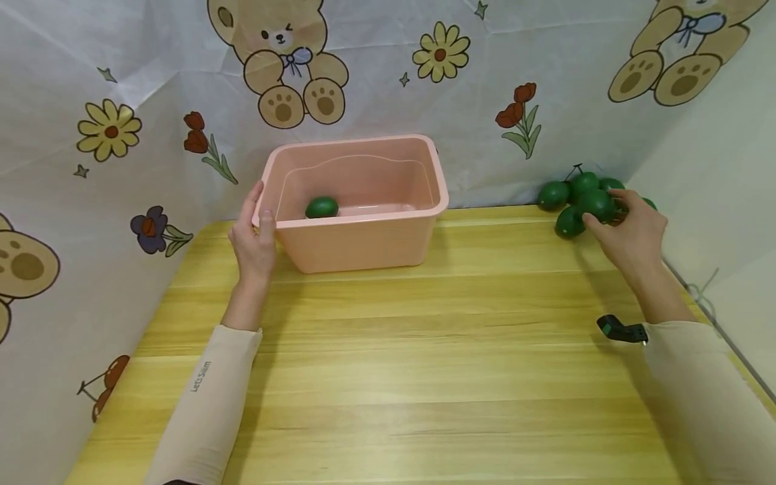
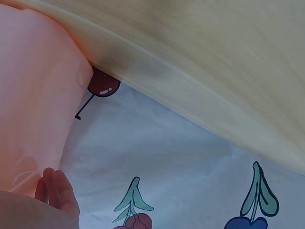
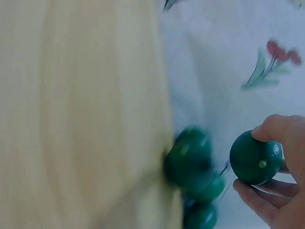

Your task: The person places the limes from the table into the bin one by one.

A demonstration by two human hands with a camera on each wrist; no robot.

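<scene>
On the left, my left hand (image 1: 254, 246) grips the left end of a pink plastic bin (image 1: 358, 246), thumb at the front rim and fingers along the outer side. In the left wrist view its fingers (image 2: 59, 191) lie by the bin wall (image 2: 38, 90). Inside the bin lies one green lime (image 1: 322, 207). At the far right, my right hand (image 1: 633, 229) pinches another lime (image 3: 256, 157) between thumb and fingers, held above the pile. Several more limes (image 1: 554, 195) lie beneath and around it, some partly hidden by the hand.
The wooden table (image 1: 424, 364) meets a printed cloth (image 1: 388, 114) behind the bin and along the left. A plain white wall (image 1: 715, 188) stands close on the right, with a thin cord (image 1: 702, 293) near the table's edge.
</scene>
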